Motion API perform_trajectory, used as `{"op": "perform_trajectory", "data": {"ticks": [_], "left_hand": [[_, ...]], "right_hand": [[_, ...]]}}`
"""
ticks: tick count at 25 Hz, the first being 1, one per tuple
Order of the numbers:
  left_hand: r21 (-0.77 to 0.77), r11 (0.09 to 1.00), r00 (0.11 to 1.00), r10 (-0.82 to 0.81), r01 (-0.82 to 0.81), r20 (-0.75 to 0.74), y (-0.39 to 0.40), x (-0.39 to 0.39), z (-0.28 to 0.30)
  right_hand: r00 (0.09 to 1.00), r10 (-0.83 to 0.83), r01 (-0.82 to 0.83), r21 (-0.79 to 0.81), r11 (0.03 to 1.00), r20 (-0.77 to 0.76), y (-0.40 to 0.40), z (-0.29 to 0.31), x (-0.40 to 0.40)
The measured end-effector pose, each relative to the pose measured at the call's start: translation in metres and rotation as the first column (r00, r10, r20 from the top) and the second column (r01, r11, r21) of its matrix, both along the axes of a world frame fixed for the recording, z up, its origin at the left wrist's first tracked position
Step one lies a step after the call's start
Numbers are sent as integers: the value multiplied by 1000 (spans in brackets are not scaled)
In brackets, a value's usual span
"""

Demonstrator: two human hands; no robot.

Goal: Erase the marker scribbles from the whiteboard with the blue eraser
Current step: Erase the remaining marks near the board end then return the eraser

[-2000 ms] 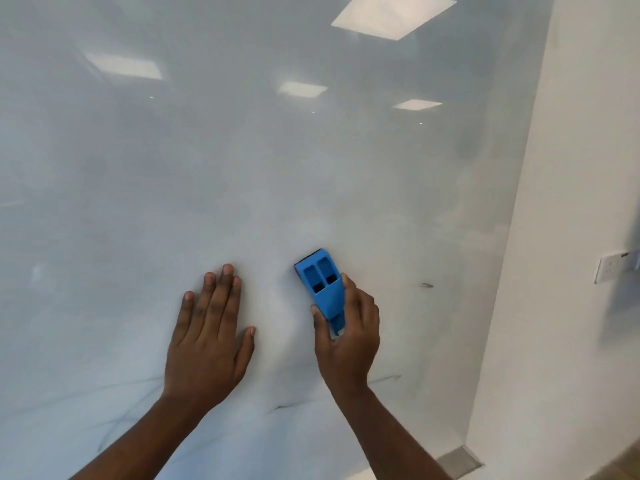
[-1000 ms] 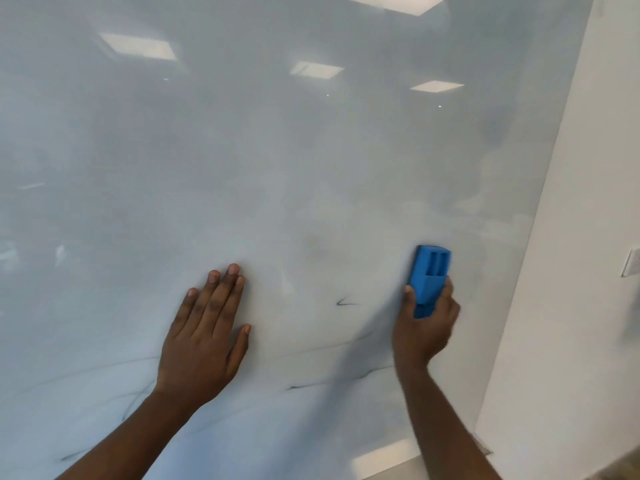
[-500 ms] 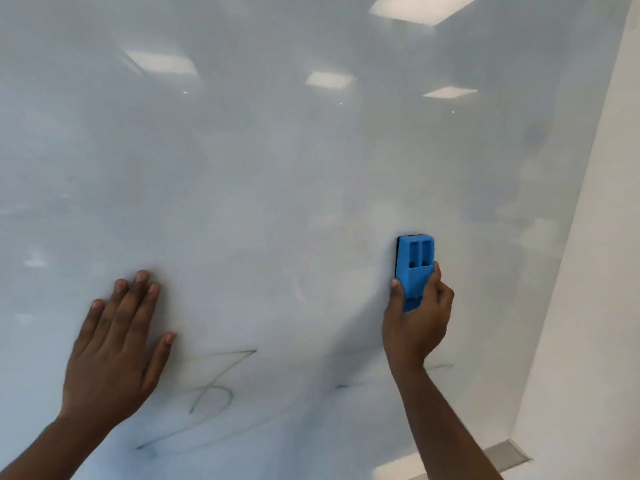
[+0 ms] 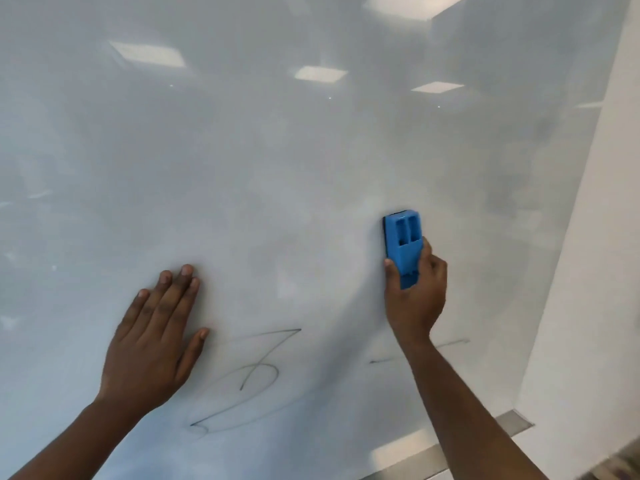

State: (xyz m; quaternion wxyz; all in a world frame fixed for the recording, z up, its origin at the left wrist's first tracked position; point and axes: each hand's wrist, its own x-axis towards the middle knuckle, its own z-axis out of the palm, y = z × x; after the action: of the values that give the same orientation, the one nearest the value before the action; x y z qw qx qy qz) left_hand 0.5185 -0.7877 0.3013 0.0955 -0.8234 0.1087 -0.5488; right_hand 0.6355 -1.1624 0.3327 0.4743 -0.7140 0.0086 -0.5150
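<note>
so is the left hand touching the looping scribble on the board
Apart. The head view shows bare whiteboard between the left hand thumb and the looping scribble.

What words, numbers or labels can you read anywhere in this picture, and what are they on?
None can be read.
Whiteboard: the marker scribble is a looping line, not clearly a letter or number.
Fainter stroke by the right hand: just a line.
Blue eraser: no brand or label visible.

Glossy whiteboard [image 4: 277, 168] — scribbles [image 4: 249, 379], blue eraser [image 4: 403, 245] against it.
</note>
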Motion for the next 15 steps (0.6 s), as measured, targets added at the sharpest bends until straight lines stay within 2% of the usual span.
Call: {"op": "perform_trajectory", "data": {"ticks": [2, 4, 6, 8, 10, 11, 12, 13, 15], "left_hand": [[-51, 999, 1000, 7, -6, 7, 9, -6, -3], [-132, 990, 998, 45, -40, 40, 28, -14, -6], [-169, 985, 997, 55, -44, 61, 42, -20, -12], [-162, 985, 996, 67, -55, 65, 49, -23, -19], [-137, 989, 995, 69, -58, 77, 51, -25, -24], [-142, 988, 994, 79, -67, 79, 52, -26, -25], [-165, 983, 993, 88, -74, 78, 52, -26, -28], [-198, 977, 993, 89, -72, 76, 48, -25, -31], [-250, 967, 995, 64, -44, 72, 35, -21, -37]], "right_hand": [[998, -9, 21, 187, 982, -65, -7, 21, 7], [999, -44, 47, 175, 984, -24, 29, 17, -5], [995, -35, 33, 22, 999, 97, 92, -18, -31], [985, 90, -57, -210, 976, 147, 147, -67, -63], [955, 240, -120, -515, 849, 172, 155, -100, -77], [942, 283, -114, -621, 775, 180, 142, -104, -72], [943, 278, -98, -650, 754, 180, 121, -103, -64], [959, 234, -91, -603, 792, 162, 97, -98, -53], [993, 100, -72, -333, 940, 67, 51, -86, -31]]}}
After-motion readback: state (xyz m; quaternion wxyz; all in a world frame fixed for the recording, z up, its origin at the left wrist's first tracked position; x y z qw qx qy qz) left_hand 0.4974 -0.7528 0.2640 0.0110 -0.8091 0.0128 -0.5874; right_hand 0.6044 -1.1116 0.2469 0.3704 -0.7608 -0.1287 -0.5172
